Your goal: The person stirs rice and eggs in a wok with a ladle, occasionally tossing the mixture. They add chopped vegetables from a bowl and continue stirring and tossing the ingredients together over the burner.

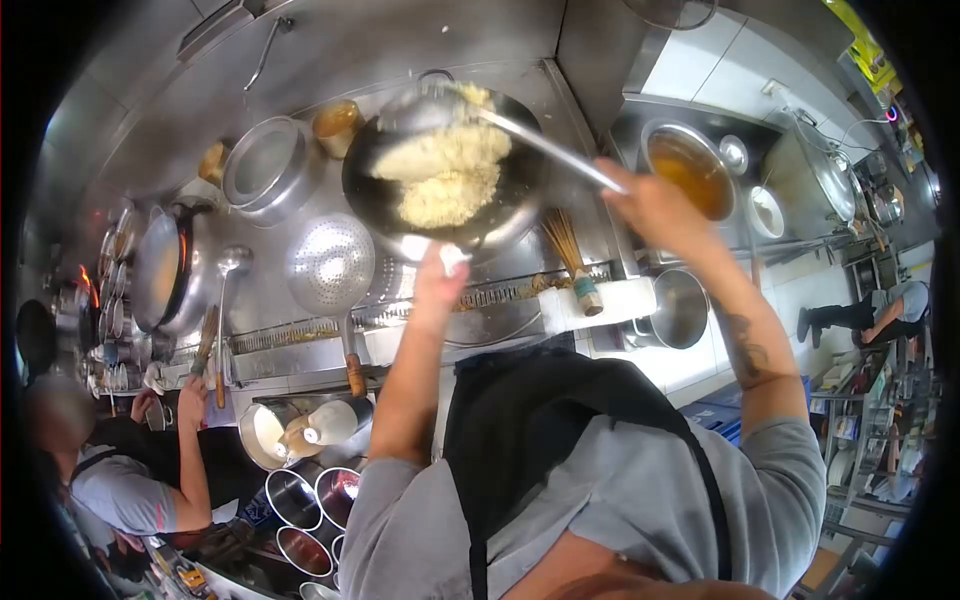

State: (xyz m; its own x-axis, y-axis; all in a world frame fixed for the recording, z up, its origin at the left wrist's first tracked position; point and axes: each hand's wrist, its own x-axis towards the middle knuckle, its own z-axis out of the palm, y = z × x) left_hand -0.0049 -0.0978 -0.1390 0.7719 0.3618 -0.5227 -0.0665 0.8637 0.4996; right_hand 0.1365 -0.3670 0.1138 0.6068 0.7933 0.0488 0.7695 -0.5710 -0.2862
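Note:
A black wok point(372, 185) on the stove holds a pale yellow mound that looks like fried rice point(450, 190), blurred by motion. My left hand point(440, 282) is closed on the wok's near rim, with a white cloth point(450, 257) between fingers and metal. My right hand point(655, 208) is wrapped round the handle of a long metal wok ladle point(545, 146). The ladle reaches left across the wok, its smeared head at the far side beside the rice. A bamboo brush point(572, 255) lies just right of the wok, below my right forearm.
Left of the wok are a perforated skimmer point(330, 262), a metal pot point(265, 168) and a second wok point(160, 270). A pot of amber liquid point(688, 172) stands right. A co-worker point(130, 480) is at the left; another person point(890, 310) is far right.

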